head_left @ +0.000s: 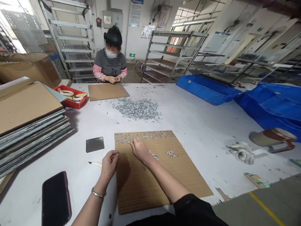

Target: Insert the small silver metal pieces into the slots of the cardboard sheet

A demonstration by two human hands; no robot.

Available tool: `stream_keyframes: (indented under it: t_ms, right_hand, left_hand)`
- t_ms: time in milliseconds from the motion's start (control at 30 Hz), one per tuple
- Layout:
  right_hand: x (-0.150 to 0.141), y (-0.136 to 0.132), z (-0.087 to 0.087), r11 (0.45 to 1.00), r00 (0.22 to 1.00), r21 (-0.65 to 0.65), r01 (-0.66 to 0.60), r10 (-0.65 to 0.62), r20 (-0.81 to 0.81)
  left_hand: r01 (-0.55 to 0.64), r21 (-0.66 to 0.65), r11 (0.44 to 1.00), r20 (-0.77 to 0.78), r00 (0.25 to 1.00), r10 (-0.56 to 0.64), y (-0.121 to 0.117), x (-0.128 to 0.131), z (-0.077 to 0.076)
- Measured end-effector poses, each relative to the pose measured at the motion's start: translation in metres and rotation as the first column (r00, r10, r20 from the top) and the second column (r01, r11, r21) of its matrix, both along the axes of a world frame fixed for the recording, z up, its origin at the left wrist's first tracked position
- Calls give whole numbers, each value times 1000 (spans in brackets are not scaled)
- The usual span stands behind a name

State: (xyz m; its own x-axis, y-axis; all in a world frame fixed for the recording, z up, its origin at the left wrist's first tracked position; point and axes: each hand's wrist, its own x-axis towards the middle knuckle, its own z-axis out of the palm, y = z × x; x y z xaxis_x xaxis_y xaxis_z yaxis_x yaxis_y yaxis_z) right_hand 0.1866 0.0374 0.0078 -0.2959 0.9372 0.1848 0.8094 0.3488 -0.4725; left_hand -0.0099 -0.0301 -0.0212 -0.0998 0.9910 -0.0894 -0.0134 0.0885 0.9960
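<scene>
A brown corrugated cardboard sheet [150,185] lies in front of me on the white table [199,125]. Two rows of small silver metal pieces [145,137] fill its far edge. My right hand [139,148] rests on the sheet at the left end of the second row, fingers pinched on a small metal piece. My left hand [109,164] hovers at the sheet's left edge, fingers curled closed; what it holds is hidden. A few loose silver pieces [171,153] lie on the sheet to the right of my right hand. A large heap of the same pieces [137,109] sits beyond the sheet.
A black phone [55,198] and a dark grey square plate [94,144] lie at my left. Stacked boards [28,125] fill the left edge. Across the table a person [110,61] works at another cardboard sheet [107,91] beside a red tray [70,96]. Blue bins [207,89] stand right.
</scene>
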Motion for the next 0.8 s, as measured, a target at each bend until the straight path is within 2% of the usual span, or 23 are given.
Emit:
stream_keyframes:
  t_ms: [133,267,367,467,567,667,800]
  right_hand:
    - [-9,-28,8,985,977,-2,-172,170,-130]
    - [-19,-44,17,944,935,-27,-330,323,-148]
    - [-24,-45,24,925,905,-37,-379,362,-225]
    - [-30,-41,29,918,840,-167,-359,241,-486]
    - [-36,-36,32,831,707,-396,-389,-6,-707]
    - [-40,-31,33,741,642,-514,-432,-148,-752]
    - [-43,-24,30,691,571,-530,-491,-204,-795]
  left_hand:
    - [45,-49,998,54,998,-43,-6,6,9]
    - [144,-140,980,298,950,-97,-12,7,26]
    - [169,-163,972,381,919,-96,-13,2,35]
    - [160,-136,978,355,929,-102,-11,-5,38]
    - [157,-71,985,270,954,-132,-10,-10,39]
    - [159,-24,987,191,970,-152,-10,-14,43]
    - [166,23,986,119,979,-168,-10,-19,53]
